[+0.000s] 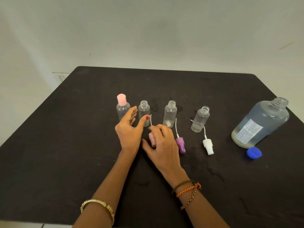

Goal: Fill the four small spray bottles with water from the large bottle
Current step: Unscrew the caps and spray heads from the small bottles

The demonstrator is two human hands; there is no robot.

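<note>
Four small clear bottles stand in a row on the black table (74, 145). The leftmost bottle (122, 109) wears a pink cap. The second bottle (144, 109), third bottle (170, 116) and fourth bottle (199, 120) have open necks. The large bottle (261, 122), uncapped and holding clear liquid, stands at the right. My left hand (130, 130) hovers with spread fingers in front of the first two bottles, its thumb before the second. My right hand (162, 145) curls its fingers over a pink spray head (152, 140) that lies on the table.
A purple spray head (181, 143) and a white spray head (208, 145) lie with their tubes in front of the third and fourth bottles. The blue cap (254, 153) rests beside the large bottle. A pale wall rises behind the table.
</note>
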